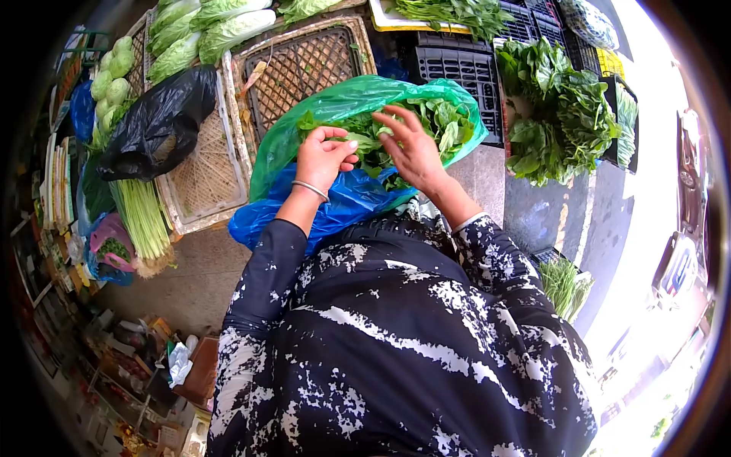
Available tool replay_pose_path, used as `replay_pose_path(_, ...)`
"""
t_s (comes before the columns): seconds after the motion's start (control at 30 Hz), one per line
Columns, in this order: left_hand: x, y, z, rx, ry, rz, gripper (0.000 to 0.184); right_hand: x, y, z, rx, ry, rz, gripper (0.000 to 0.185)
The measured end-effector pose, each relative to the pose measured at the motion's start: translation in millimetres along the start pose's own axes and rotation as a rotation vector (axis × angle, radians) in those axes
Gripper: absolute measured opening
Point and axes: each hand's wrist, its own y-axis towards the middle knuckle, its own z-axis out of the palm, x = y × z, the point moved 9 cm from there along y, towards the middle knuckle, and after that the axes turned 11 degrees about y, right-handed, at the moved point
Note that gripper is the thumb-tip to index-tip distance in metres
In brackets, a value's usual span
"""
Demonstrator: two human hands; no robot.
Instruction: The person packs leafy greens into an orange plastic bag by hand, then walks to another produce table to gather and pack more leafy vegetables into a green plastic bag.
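Observation:
My left hand (323, 158), with a bangle at its wrist, is closed in a pinch above a heap of leafy greens (449, 126). Whatever lies between its fingertips is too small to make out. To its right, my right hand (416, 154) has its fingers curled over a small piece of leafy green (385, 131) by the thumb. The heap lies in a wide-mouthed green plastic bag (285, 141) in front of my body. Blue plastic (343, 199) bunches under the bag's near side, below my hands.
Plastic crates (304, 72) stand beyond the bag, with long cabbages (228, 34) at upper left. A black plastic bag (164, 122) lies over long-stemmed greens (143, 217) on the left. Large leafy bunches (563, 114) fill the right. Low down there are thin green stalks (565, 288).

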Motion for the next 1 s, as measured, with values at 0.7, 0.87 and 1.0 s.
replay_pose_path(0.7,89,-77,-278,-0.492,0.777,-0.232,0.039,-90,-35,-151,-0.792,-0.242,0.186,0.022)
replay_pose_path(0.87,103,-99,-194,-0.274,0.231,-0.385,0.052,-260,-80,-141,-0.684,0.381,0.972,0.044)
replay_pose_path(1.0,112,-97,-192,-0.345,0.401,-0.168,0.036,-198,-50,-155,-0.777,0.646,0.478,0.014)
